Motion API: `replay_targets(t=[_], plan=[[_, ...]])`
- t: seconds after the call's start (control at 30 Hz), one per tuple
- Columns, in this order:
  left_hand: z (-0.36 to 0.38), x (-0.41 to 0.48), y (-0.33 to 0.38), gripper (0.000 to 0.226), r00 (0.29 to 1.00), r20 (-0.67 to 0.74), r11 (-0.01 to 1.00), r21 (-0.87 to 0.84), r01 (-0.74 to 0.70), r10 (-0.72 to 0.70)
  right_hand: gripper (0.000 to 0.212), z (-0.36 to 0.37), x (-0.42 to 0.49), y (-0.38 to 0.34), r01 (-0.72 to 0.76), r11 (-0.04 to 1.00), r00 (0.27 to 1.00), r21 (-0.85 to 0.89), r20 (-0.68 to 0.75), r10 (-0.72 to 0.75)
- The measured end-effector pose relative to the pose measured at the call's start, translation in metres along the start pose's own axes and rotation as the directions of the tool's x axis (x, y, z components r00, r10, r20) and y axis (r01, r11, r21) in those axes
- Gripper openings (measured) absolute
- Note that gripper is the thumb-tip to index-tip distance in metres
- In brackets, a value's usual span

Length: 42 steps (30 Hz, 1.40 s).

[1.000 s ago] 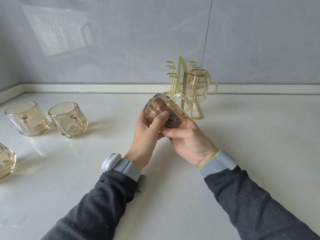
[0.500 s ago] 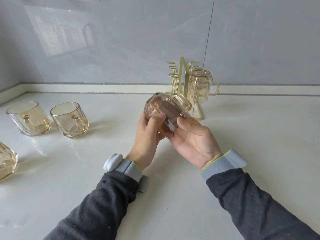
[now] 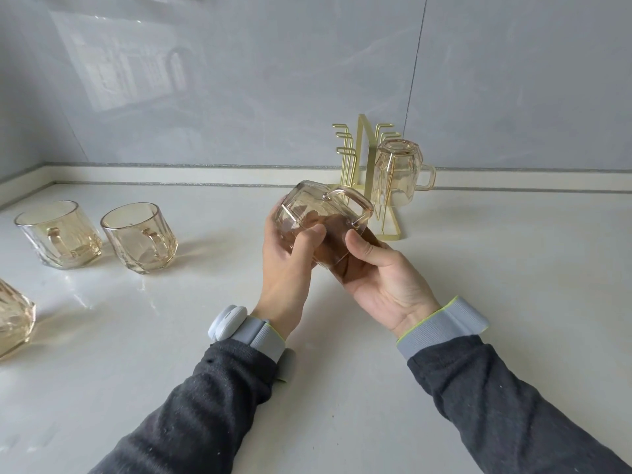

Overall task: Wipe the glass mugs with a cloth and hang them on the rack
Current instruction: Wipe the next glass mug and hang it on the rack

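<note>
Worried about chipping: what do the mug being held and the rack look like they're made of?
Held mug: amber-tinted glass, apparently; faceted, glossy, transparent. Rack: likely metal, satin gold finish; thin bent wire hooks.

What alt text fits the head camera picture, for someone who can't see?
A left hand and right hand hold a tilted amber glass mug over a counter. Behind, a gold rack holds one upside-down mug; more mugs stand at left.
</note>
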<state>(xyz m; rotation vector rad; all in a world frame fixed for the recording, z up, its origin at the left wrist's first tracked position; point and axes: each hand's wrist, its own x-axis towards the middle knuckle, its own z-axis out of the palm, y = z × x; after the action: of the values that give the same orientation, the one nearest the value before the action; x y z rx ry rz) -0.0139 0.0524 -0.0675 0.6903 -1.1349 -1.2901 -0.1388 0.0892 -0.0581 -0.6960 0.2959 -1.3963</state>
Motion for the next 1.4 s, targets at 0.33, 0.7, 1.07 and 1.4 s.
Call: replay_targets(t=[0.33,0.7,1.07,1.4], plan=[[-0.001,0.0,-0.001,0.073,1.0,-0.008,1.0,0.016,0.025,-0.025,0.066,0.0,0.002,0.0,-0.004,0.993,0.999,-0.121,-0.042,-0.001],[-0.002,-0.001,-0.001,0.057,0.995,0.1,1.0,0.01,0.027,-0.028,0.054,0.002,-0.005,-0.006,-0.027,0.997,0.997,-0.077,0.072,0.033],[0.0,-0.002,0.0,0.077,0.986,0.147,0.996,-0.031,0.081,-0.076,0.069,0.006,-0.004,-0.002,-0.022,0.997,0.995,-0.078,0.097,0.029],[0.0,-0.002,-0.001,0.072,0.989,0.132,0.995,-0.056,0.078,-0.071,0.074,0.005,-0.004,-0.003,-0.004,0.995,0.99,-0.1,0.141,0.018]])
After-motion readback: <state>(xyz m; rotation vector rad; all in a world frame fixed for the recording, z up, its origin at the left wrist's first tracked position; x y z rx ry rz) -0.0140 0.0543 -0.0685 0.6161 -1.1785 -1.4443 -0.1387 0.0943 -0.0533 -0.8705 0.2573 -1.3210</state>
